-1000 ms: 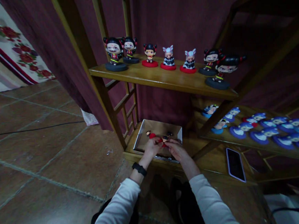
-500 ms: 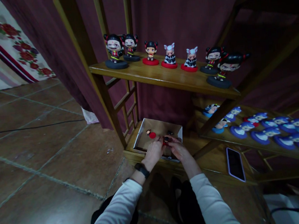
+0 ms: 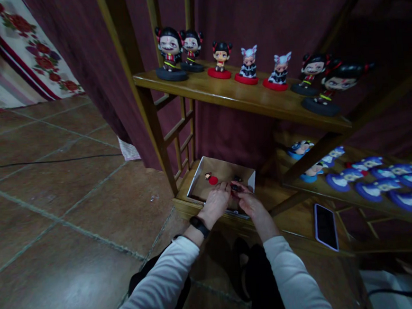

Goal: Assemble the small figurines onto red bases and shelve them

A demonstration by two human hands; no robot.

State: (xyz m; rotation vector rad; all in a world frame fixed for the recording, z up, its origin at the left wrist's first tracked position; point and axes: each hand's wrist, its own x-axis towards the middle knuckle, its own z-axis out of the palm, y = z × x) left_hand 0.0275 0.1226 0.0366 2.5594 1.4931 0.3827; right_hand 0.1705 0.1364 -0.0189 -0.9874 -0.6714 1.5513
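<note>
My left hand (image 3: 217, 204) and my right hand (image 3: 247, 202) meet over the near edge of a shallow cardboard box (image 3: 198, 182) on the lowest wooden shelf. Between their fingertips they pinch a small dark-haired figurine with a red base (image 3: 234, 189); most of it is hidden by my fingers. Another small figurine on a red base (image 3: 211, 178) lies inside the box, just beyond my left hand. A black band sits on my left wrist.
The upper shelf (image 3: 244, 101) carries a row of several bobble-head figurines (image 3: 222, 60). To the right, a lower shelf holds several blue-based figures (image 3: 370, 179). A phone (image 3: 325, 226) lies flat on the bottom board. Tiled floor spreads out left; a wooden post (image 3: 140, 93) stands close.
The view has shifted up and left, so the shelves sit further right. Both hands stay together at the box edge, moved slightly inward over the figurine.
</note>
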